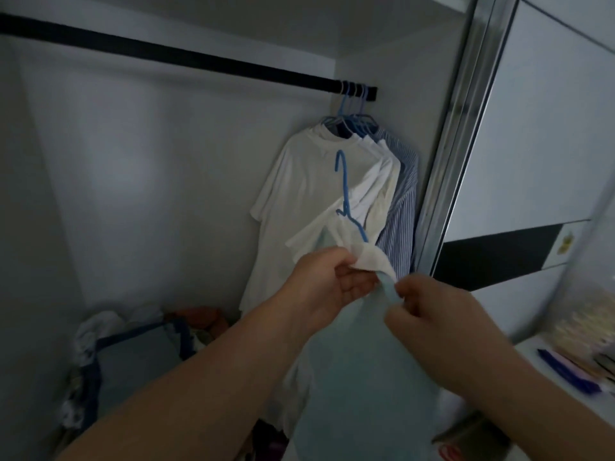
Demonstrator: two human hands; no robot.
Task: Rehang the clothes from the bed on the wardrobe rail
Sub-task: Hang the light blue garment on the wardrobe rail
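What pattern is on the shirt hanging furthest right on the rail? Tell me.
Thin blue and white vertical stripes on the striped shirt, seen in the head view.

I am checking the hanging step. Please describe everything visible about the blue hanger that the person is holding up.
The blue hanger looks like thin plastic, with an open hook on top and a slim neck. It stands upright, tilted slightly, in front of the hung white shirts, well below the black rail, not hooked on it. Its arms are mostly hidden inside a pale garment. The left hand and right hand grip that garment below it.
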